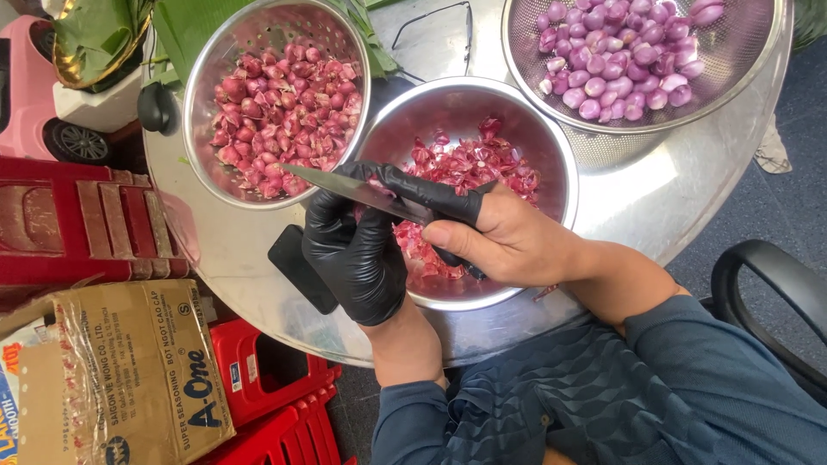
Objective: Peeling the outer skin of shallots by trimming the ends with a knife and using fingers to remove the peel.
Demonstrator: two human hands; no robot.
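Black-gloved left hand [355, 250] fingers grip shallot; right hand [508, 241] fingers clenched round knife [362, 191] over steel bowl [564, 185].

Shallot in gloved left hand [355, 254] mostly hidden (knife [362, 191] handle too); sieve [749, 77] cut off at top.

A glossy black glove covers the left hand [357, 250] entirely; the right hand [508, 241] is bare except one black-sheathed finger. Both forearms emerge from dark blue patterned sleeves [672, 387].
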